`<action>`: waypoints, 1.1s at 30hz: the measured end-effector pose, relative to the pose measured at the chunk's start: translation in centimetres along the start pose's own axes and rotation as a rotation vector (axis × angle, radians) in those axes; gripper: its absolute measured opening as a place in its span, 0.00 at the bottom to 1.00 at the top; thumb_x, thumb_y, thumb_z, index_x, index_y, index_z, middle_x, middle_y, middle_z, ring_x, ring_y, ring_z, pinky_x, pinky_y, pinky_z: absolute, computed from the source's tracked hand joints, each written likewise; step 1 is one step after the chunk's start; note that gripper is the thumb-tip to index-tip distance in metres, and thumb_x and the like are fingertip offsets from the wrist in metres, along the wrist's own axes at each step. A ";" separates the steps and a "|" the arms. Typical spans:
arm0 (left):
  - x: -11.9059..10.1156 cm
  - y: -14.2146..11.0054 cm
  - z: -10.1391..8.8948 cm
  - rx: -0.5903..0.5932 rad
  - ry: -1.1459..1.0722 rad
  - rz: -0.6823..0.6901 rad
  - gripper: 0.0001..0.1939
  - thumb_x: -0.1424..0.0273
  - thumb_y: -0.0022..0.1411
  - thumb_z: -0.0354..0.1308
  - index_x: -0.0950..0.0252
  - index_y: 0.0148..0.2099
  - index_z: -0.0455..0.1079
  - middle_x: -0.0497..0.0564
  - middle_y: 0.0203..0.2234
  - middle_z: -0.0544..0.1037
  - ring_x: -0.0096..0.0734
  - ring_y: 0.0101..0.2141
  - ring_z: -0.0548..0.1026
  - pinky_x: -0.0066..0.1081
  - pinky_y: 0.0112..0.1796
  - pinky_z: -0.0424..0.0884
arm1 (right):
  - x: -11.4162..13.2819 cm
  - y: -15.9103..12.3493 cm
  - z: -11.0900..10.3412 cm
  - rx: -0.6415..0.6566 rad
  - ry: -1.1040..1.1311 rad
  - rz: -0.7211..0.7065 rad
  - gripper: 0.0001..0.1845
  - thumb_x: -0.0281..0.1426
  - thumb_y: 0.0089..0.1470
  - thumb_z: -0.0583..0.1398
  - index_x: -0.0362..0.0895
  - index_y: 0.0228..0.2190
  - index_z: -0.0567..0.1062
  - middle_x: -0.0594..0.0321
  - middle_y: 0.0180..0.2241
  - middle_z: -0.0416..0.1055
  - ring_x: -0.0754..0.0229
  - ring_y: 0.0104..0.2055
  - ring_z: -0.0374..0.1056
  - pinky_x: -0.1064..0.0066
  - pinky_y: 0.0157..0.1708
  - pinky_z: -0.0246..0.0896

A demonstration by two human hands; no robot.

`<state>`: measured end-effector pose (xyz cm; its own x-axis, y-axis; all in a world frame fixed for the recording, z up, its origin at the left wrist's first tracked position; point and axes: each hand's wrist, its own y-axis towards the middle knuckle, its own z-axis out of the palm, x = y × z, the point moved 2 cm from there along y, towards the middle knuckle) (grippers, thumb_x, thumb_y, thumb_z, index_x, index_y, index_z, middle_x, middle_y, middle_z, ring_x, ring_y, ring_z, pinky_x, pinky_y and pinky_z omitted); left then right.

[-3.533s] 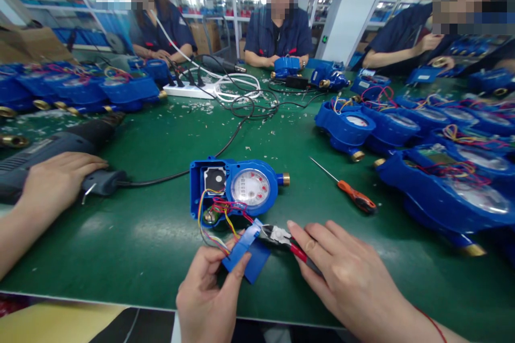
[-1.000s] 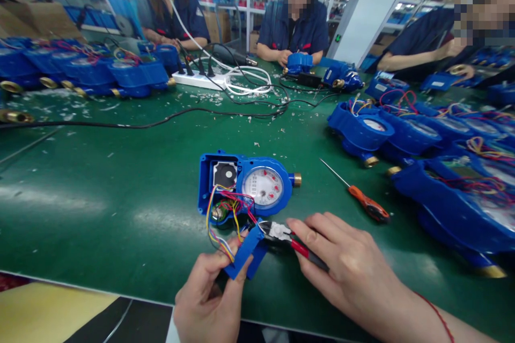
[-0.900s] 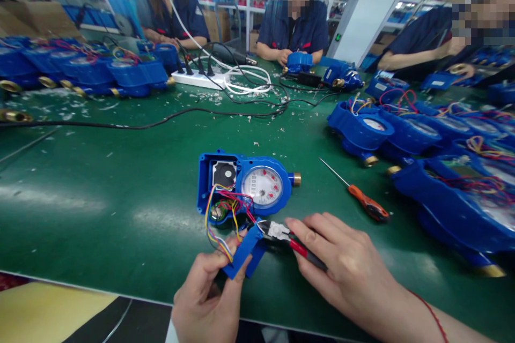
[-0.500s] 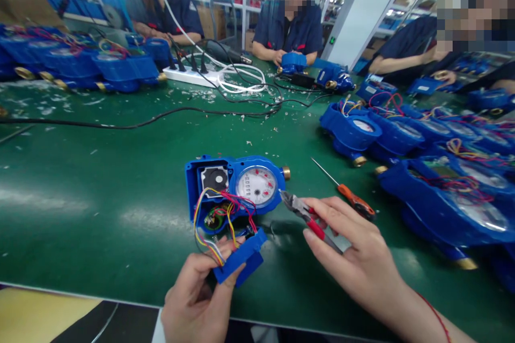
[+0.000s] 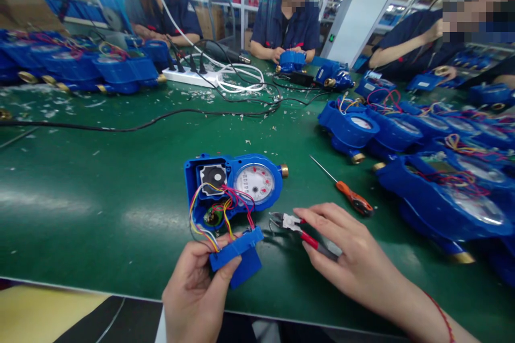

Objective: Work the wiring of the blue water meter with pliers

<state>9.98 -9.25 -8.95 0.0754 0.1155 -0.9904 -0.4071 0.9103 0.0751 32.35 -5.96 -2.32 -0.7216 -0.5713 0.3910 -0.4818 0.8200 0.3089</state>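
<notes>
Left hand (image 5: 195, 292) pinching a boxy blue plastic cover (image 5: 237, 256) tied by thin bright wires (image 5: 225, 214) to the round-faced blue meter (image 5: 233, 185) just beyond, right hand (image 5: 350, 260) squeezing shiny red-handled cutters (image 5: 300, 230) beside it.

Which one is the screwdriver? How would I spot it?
Look at the green table, right of the open blue water meter in the middle. The screwdriver lies there alone, untouched: the only orange-handled tool, with a thin metal shaft.
</notes>
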 end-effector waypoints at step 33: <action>0.1 0.1 0.1 0.117 -0.008 0.008 0.09 0.79 0.54 0.65 0.61 0.35 0.71 0.47 0.33 0.85 0.28 0.36 0.83 0.20 0.41 0.77 | 2.7 0.7 1.3 0.054 0.096 -0.354 0.21 0.22 0.55 0.55 0.38 0.51 0.69 0.54 0.51 0.72 0.56 0.46 0.67 0.62 0.44 0.65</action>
<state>10.04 -9.11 -9.04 0.0799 0.1256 -0.9889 -0.2986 0.9495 0.0965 29.43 -6.86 -2.19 -0.4566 -0.8187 0.3482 -0.7208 0.5698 0.3947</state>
